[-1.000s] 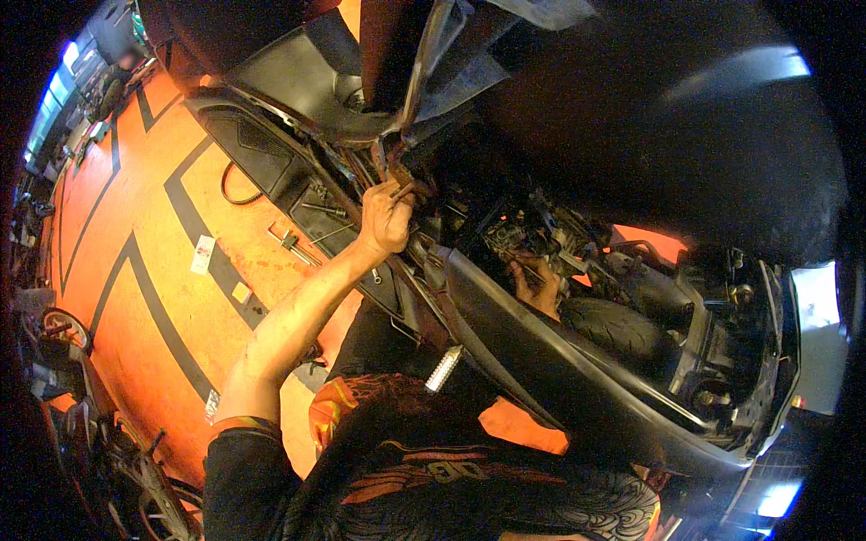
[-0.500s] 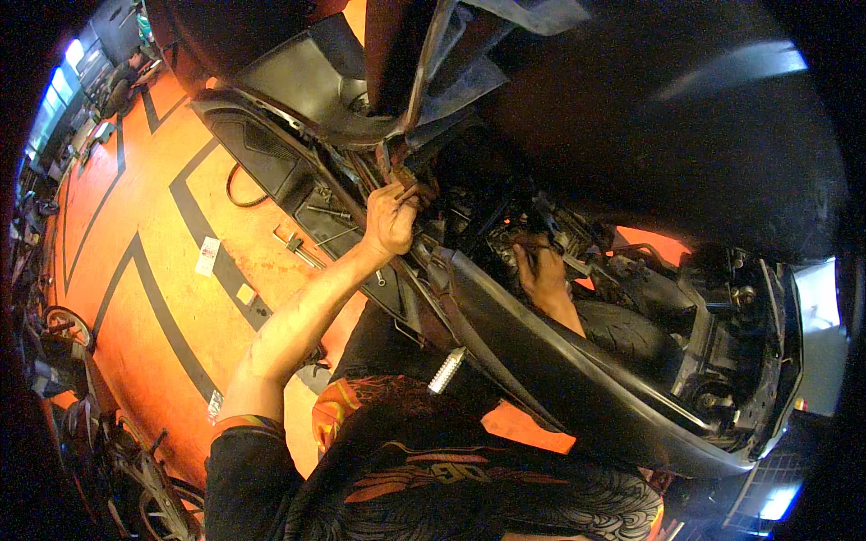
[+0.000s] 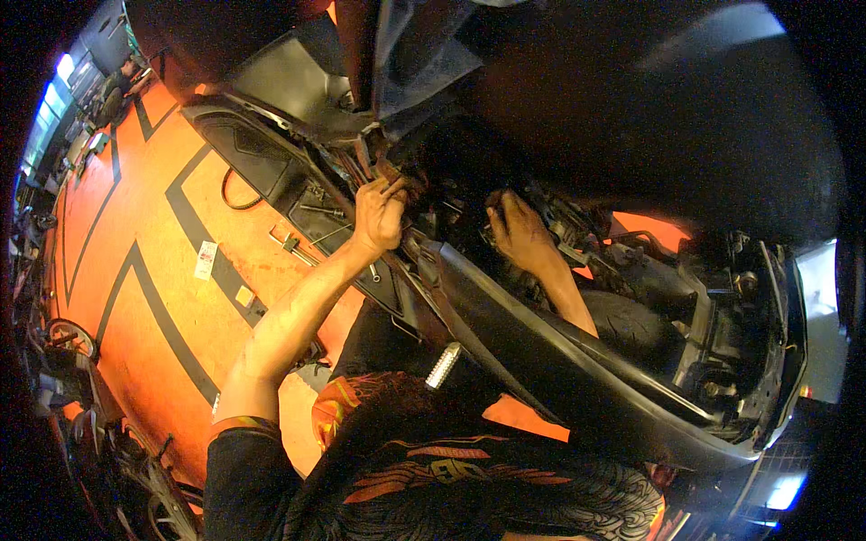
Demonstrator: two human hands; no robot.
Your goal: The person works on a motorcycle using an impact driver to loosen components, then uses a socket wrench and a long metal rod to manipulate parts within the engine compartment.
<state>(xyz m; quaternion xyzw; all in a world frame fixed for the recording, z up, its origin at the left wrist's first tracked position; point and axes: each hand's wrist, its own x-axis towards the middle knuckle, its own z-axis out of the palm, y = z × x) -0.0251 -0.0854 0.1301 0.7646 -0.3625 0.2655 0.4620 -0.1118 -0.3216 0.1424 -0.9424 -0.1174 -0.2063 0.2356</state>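
A scooter's dark body with its inner parts (image 3: 568, 236) bared lies before me. My left hand (image 3: 381, 215) is closed at the edge of the opening, beside brownish parts (image 3: 390, 171) below the raised panel; what it grips is hidden. Deeper inside, my right hand (image 3: 521, 233) reaches over the long black side panel (image 3: 541, 361). Its fingers curl down among dark parts, and their tips are lost in shadow. Near my left forearm, a socket tool (image 3: 323, 209) and a small spanner (image 3: 375, 272) lie on the black footboard (image 3: 244, 144).
A metal tool (image 3: 293, 247) lies on the orange floor (image 3: 135, 207) beside the footboard, with a white packet (image 3: 207, 260) farther left. A tyre (image 3: 622, 325) shows behind my right wrist. A large dark cover (image 3: 667, 126) looms over the far side. Another two-wheeler (image 3: 144, 478) stands at lower left.
My right hand has moved left and farther in, with more of its forearm showing. My left hand stays closed at nearly the same spot. The whole view has shifted slightly.
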